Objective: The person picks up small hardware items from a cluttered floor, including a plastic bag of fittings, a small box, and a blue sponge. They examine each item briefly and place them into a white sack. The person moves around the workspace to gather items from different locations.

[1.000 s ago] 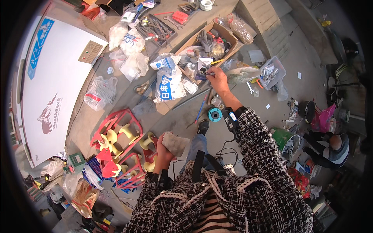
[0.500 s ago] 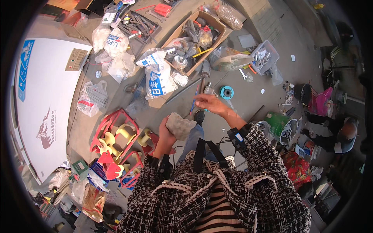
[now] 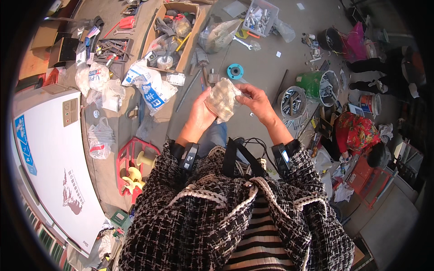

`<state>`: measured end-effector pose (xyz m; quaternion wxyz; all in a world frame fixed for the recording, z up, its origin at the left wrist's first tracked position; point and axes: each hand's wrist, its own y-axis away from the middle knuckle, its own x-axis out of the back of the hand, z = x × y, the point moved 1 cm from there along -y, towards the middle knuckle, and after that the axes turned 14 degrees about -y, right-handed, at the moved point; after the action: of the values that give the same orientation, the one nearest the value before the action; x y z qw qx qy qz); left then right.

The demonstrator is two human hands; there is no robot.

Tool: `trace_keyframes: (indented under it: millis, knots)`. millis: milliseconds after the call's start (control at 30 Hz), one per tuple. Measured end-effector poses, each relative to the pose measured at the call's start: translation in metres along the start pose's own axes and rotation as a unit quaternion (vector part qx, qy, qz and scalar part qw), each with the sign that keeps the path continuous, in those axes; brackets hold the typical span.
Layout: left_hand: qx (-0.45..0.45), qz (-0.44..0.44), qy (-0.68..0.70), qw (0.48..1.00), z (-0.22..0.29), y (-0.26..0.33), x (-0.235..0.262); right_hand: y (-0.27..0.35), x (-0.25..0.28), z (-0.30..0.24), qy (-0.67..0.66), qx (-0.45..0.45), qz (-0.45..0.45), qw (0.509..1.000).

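A crumpled clear plastic bag with small pale pieces in it is held up in front of me. My left hand cups it from the left and below, fingers wrapped behind it. With bent fingers, my right hand pinches the bag's right edge. What exactly the bag contains is too blurred to tell. Beyond the hands, a teal round flange lies on the floor.
A cardboard box of parts and white printed bags lie ahead left. At left stands a white chest cabinet, near a red frame with yellow rollers. Right are a green bucket, a metal-filled bucket and people.
My right hand has come in and taken hold of the bag's right edge. The bag has been raised and tilted more upright in my left hand. The view has shifted rightward.
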<state>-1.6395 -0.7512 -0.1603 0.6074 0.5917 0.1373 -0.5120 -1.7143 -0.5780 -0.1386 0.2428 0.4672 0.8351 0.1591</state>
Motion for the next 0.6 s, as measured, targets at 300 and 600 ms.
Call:
trace_keyframes:
  millis: [300,600]
  knots:
    - [-0.032,-0.036,-0.240,0.970,-0.081,0.012,-0.043,0.106,0.055,0.019,-0.113,0.056,0.091,0.988]
    - [0.006,-0.104,-0.277,0.955,-0.149,0.031,-0.076,0.210,0.084,0.013,-0.092,0.113,0.130,0.981]
